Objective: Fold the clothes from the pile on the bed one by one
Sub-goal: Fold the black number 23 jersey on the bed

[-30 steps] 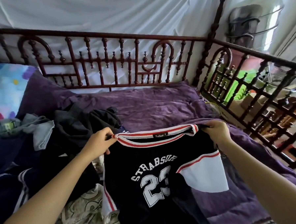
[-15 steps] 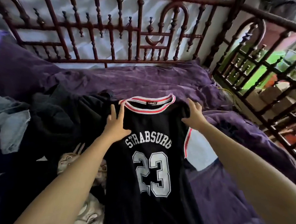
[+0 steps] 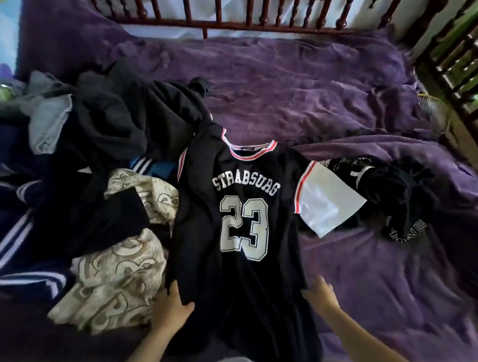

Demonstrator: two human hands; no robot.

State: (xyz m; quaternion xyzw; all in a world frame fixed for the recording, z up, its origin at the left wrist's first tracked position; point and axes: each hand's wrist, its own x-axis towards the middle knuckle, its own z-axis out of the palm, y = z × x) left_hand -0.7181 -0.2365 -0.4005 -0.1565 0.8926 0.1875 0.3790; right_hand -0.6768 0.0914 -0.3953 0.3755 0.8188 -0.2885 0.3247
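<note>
Left hand (image 3: pixel 171 304) grips the left edge of the black short-sleeved "23" jersey (image 3: pixel 236 264); right hand (image 3: pixel 320 293), fingers fairly straight, touches its right edge. The jersey lies face up on the purple-quilted bed (image 3: pixel 377 298). Likely fault: its left side rides on the dark pile of unfolded clothes (image 3: pixel 113 123), so a fold may crease or snag a neighbour. Its long axis runs hem to collar, with the collar pointing away from the person.

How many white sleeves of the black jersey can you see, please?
1: the white sleeve lies spread out right of the 23, beside a crumpled black garment; the other may be tucked under the black jersey.
</note>
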